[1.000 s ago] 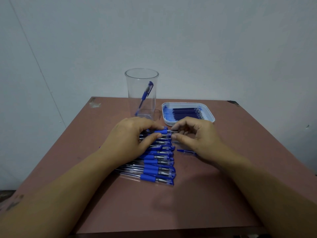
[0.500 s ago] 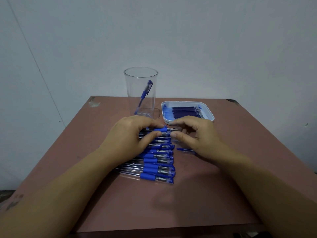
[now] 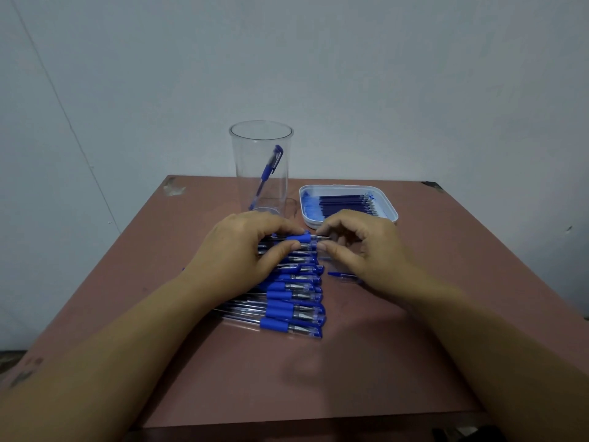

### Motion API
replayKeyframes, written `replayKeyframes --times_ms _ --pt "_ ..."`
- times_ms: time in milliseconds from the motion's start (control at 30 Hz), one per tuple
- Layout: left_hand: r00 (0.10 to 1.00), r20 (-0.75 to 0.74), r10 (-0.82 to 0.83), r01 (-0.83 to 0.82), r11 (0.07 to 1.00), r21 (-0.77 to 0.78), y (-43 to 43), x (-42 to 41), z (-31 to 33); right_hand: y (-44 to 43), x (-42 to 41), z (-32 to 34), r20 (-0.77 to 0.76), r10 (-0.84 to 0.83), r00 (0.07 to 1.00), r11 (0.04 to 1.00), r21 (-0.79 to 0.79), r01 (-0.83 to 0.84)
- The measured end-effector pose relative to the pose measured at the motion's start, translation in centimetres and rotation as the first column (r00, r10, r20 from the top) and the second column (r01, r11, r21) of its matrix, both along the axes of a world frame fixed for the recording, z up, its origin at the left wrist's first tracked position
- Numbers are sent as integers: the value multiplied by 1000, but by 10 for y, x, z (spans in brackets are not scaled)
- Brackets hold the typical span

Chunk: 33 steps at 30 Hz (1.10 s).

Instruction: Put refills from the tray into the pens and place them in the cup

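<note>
2 hands share 1 pen (image 3: 299, 238): left hand (image 3: 242, 250) fingers curl round its barrel, right hand (image 3: 360, 247) fingers pinch its tip. 1 capped pen (image 3: 269, 169) leans inside the clear cup (image 3: 243, 173).

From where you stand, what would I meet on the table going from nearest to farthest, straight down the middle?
Row of pens → held pen, gripped by left hand and right hand → cup.
</note>
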<state>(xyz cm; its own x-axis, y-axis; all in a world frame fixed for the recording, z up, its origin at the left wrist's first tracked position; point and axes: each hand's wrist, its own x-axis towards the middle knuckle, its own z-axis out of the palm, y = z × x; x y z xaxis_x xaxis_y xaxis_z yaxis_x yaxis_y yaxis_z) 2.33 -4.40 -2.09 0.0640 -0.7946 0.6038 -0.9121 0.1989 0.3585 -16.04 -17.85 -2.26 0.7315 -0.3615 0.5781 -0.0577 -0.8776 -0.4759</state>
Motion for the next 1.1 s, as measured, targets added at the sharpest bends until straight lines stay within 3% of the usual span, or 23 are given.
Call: replayKeyframes --times_ms 500,633,767,1100 --pt "1000 0 -9 9 1000 -18 0 0 0 -2 -3 0 -17 8 1000 997 74 -6" --pt "1000 6 -16 16 1000 -13 1 -1 1 -1 0 0 -29 1 1000 1000 -1 -1" --pt "1000 6 -14 14 1000 -11 -1 1 0 0 -2 1 -2 7 1000 997 77 -7" --pt "1000 24 -20 20 1000 -22 -1 1 -1 2 0 2 -37 -15 999 999 33 16"
